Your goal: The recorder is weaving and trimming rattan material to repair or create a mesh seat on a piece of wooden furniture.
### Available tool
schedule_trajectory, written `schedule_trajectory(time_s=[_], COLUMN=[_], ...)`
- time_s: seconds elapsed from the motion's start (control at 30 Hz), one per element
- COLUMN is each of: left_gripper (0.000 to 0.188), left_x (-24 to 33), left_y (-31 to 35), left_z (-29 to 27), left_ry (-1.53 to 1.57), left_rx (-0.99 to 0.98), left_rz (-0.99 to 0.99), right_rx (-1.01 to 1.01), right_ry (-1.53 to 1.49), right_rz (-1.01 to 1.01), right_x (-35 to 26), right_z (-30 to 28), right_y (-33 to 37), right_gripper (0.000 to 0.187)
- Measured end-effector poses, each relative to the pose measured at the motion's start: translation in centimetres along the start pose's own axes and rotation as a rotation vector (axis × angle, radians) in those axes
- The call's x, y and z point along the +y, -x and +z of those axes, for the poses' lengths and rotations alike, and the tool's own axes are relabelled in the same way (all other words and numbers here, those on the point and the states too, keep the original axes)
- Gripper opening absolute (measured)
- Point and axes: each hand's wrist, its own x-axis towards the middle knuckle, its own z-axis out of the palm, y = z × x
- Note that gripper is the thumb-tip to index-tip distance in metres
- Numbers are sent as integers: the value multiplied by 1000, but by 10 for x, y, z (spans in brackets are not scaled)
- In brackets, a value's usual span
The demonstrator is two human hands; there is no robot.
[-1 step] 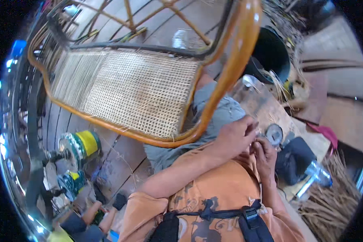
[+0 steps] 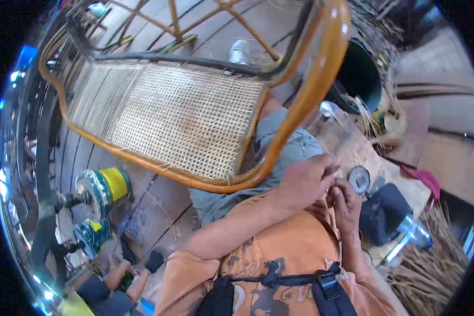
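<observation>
A: How were the hands set?

B: Close together in front of the shirt. The left hand had its fingers bent toward the right one; the tips were blurred, so I couldn't tell how tightly they closed. The right hand was curled, its thumb pressed to its forefinger. Whether either had hold of something thin, I couldn't tell.

A: And the cane panel?

B: Left of both hands and apart from them, inside the rattan frame. The frame's rounded near corner came close to the left forearm. The panel was open mesh toward its right end and bare parallel strands toward its left.

A: What made for good work there?

B: It looked like fine fingertip work, so I'd have steadied with one hand and made small moves with the other. The forearm across the body seemed a useful brace. The round metal tin lay at the near edge of the wooden board, within easy reach.

A: Any writing?

B: None I could read. The shirt bore dark printed figures, the green drum a plain yellow band, and the clear bottle nothing legible.
</observation>
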Motion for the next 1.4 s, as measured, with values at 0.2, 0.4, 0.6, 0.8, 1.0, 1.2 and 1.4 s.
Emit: schedule_trajectory(time_s=[0.2, 0.4, 0.6, 0.8, 1.0, 1.2, 1.4], left_gripper=[24, 22, 24, 34, 29, 23, 25], left_x=[-1, 7, -23, -163, -219, -218, -214], left_y=[19, 22, -17, -101, -178, -205, -223], left_z=[-42, -79, -145, -204, -193, -189, -183], left_ry=[-311, -373, -501, -722, -878, -919, -943], left_rx=[139, 220, 211, -132, -379, -473, -533], left_rz=[207, 273, -330, -392, -376, -319, -294], right_rx=[-138, -351, -220, -489, -348, -330, -369], right_ry=[-85, 272, 448, 631, 719, 861, 911], right_rz=[69, -125, -169, -324, -327, -218, -212], right_x=[-38, -69, -71, -37, -16, -13, -7], right_z=[33, 38, 16, 90, 155, 169, 168], right_y=[-14, -37, -132, -260, -328, -353, -361], right_gripper=[11, 12, 11, 21, 24, 20, 18])
